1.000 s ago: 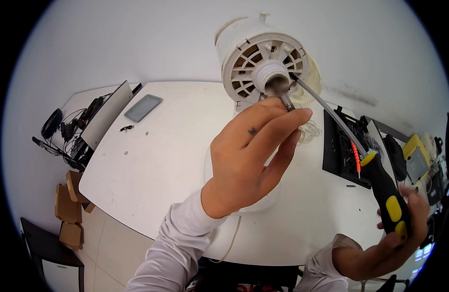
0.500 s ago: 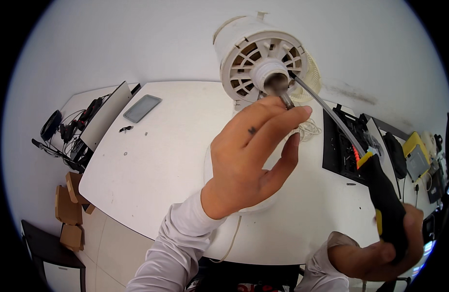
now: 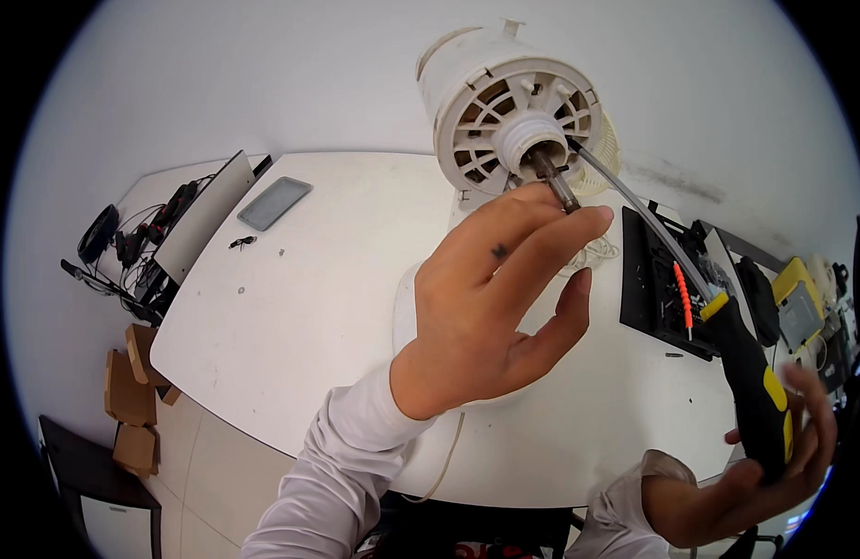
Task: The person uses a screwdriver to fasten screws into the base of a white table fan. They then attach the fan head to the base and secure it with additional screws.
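Observation:
A white fan motor housing (image 3: 464,110) with a slotted round front stands tilted toward me at the far side of the table. From its round collar a dark metal shaft (image 3: 561,191) sticks out. My left hand (image 3: 495,289) has the shaft's end pinched between its fingers, the thumb held apart below. In my right hand (image 3: 728,498), at the lower right, is a long screwdriver (image 3: 756,391) with a black and yellow handle. Its tip reaches into the housing's front beside the collar; what the tip touches there is hidden.
On the white table (image 3: 290,307) lie a grey tray (image 3: 274,204), a small black cable (image 3: 243,242) and a coiled cream cord (image 3: 593,253). A black tool case (image 3: 649,279) with an orange-handled tool (image 3: 682,291) sits at right. Cardboard boxes (image 3: 130,387) are stacked on the floor at left.
The housing and my left hand have shifted slightly right in the view. The screwdriver handle has turned, showing more yellow, and my right hand's fingers have loosened and moved around it.

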Demonstrator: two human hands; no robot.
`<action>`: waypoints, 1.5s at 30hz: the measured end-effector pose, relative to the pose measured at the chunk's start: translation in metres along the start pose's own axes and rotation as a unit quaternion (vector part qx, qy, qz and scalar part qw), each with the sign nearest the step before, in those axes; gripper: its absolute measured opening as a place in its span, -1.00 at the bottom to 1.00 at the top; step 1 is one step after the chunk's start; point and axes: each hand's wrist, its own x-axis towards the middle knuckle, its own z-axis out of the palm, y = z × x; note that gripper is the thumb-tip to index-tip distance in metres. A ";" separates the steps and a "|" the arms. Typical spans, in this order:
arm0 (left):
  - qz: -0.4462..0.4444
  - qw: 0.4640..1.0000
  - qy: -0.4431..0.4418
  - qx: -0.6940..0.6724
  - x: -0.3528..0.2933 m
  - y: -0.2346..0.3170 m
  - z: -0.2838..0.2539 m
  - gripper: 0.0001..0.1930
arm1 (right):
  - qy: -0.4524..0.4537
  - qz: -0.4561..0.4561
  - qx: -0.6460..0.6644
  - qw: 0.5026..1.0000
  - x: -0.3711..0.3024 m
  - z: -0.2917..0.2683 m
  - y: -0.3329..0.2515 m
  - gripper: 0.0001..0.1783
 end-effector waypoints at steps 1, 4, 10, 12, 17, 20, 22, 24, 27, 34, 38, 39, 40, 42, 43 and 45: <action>0.004 1.000 0.004 0.002 0.000 -0.001 -0.001 -0.56 | -0.016 -0.036 0.020 0.999 0.001 0.000 0.002 -0.54; 0.004 1.000 0.000 0.000 0.000 0.000 -0.001 -0.56 | -0.086 -0.099 0.067 0.989 0.000 -0.011 0.008 -0.56; -0.019 1.000 -0.024 -0.003 0.001 0.004 -0.003 -0.54 | -0.071 0.013 0.070 0.995 -0.014 -0.009 0.006 -0.64; -0.016 1.000 -0.027 -0.002 0.000 0.004 -0.004 -0.54 | -0.013 -0.039 0.068 0.997 -0.006 -0.003 0.004 -0.62; -0.019 0.999 -0.033 0.004 0.000 0.004 -0.004 -0.54 | -0.055 -0.161 0.241 0.955 0.006 -0.002 0.011 -0.85; -0.025 0.999 -0.034 -0.002 0.000 0.005 -0.005 -0.54 | -0.103 -0.173 0.154 0.967 0.008 -0.007 0.008 -0.82; -0.023 0.999 -0.031 0.001 -0.001 0.003 -0.004 -0.53 | -0.201 -0.206 0.073 0.955 0.019 -0.020 0.008 -0.67; -0.028 0.999 -0.036 -0.001 -0.001 0.004 -0.004 -0.52 | -0.156 -0.099 0.022 0.983 0.003 -0.020 0.001 -0.66; -0.010 1.000 -0.005 -0.003 0.001 0.003 0.000 -0.53 | -0.075 0.014 0.023 0.997 -0.012 -0.011 0.002 -0.60; -0.008 1.000 0.009 -0.002 0.001 0.003 0.001 -0.53 | -0.127 -0.125 0.082 0.981 0.008 -0.010 0.013 -0.47; -0.015 1.000 0.006 -0.008 0.000 0.003 0.001 -0.53 | -0.179 -0.094 0.092 0.975 0.001 -0.019 0.007 -0.54; -0.014 1.000 0.007 -0.006 0.000 0.003 0.001 -0.53 | -0.185 -0.076 0.082 0.976 0.000 -0.021 0.005 -0.59; -0.013 1.000 0.008 -0.004 0.000 0.002 0.001 -0.53 | -0.166 -0.045 0.085 0.981 -0.004 -0.017 0.007 -0.60; -0.008 1.000 0.010 -0.004 0.001 0.003 0.003 -0.54 | -0.102 -0.008 0.085 0.991 -0.010 -0.007 0.010 -0.59; -0.009 1.000 0.002 -0.005 0.002 0.004 0.003 -0.53 | -0.058 -0.001 0.084 0.995 -0.010 0.000 0.010 -0.57; -0.020 0.999 -0.025 0.003 0.000 0.005 -0.002 -0.53 | -0.084 -0.066 0.127 0.986 0.004 -0.001 0.011 -0.60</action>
